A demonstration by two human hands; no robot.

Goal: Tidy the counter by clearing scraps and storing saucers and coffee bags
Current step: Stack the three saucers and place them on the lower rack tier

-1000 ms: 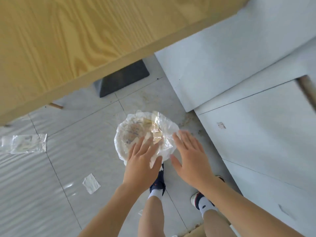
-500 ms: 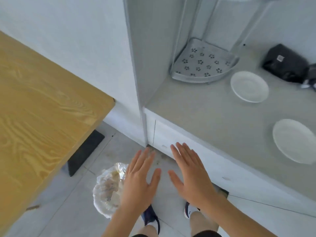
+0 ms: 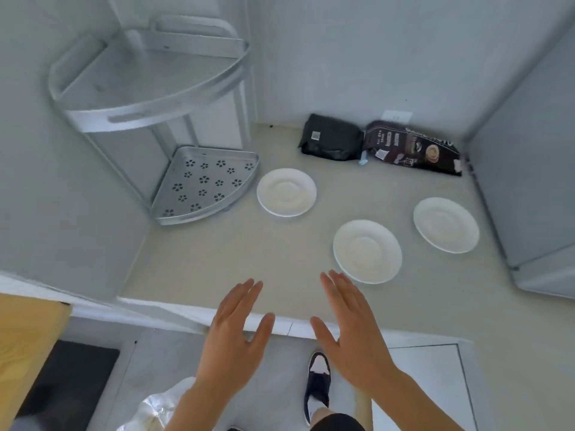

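The counter [image 3: 217,262] is big and pale, and it fills the middle of the view. It sits in a nook with grey walls at the back and on the left. A tall grey box [image 3: 529,188] stands at its right end.

A metal rack [image 3: 149,88] with two shelves stands in the back left corner. The low shelf [image 3: 205,185] has little flower holes in it. Both shelves look bare.

Two dark coffee bags lie flat at the back, by the wall. The plain black bag [image 3: 331,137] is on the left. The printed bag [image 3: 413,147] is on the right, and their ends touch.

Three white saucers sit on the counter, apart from each other. The left saucer [image 3: 286,192] is just beside the low shelf. The middle saucer [image 3: 367,251] is nearest the front edge. The right saucer [image 3: 446,224] is near the grey box.

Both hands float over the front edge of the counter with palms turned in. The left hand [image 3: 233,337] has its grip spread wide and holds nothing. The right hand [image 3: 354,334] is spread too and holds nothing. Its fingertips [image 3: 334,279] are near the middle saucer, but I cannot tell if they touch it.

On the floor below is a crinkly plastic bag [image 3: 165,405], partly hidden by the left arm. A dark shoe [image 3: 317,381] stands on the floor. A yellow wood top [image 3: 25,334] shows at the left edge.
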